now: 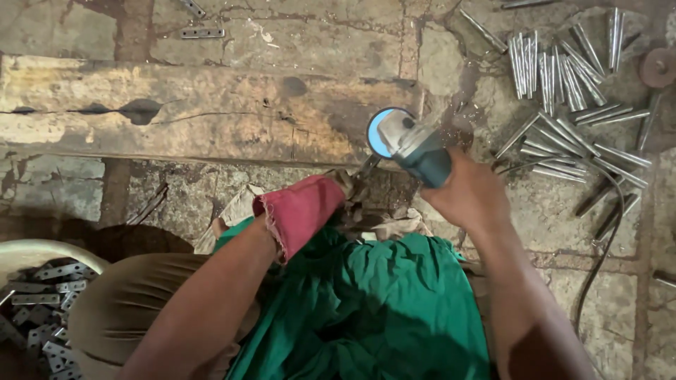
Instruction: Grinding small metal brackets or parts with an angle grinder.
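Teal angle grinder [415, 149], round disc.

A teal-bodied angle grinder [415, 151] with a blue disc is held tilted over the stone floor, its disc set against a small metal piece [369, 165] gripped through a red cloth [301, 210].

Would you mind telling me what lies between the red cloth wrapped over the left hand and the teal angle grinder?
In the head view, a small metal piece sits between red cloth and teal angle grinder, at its disc.
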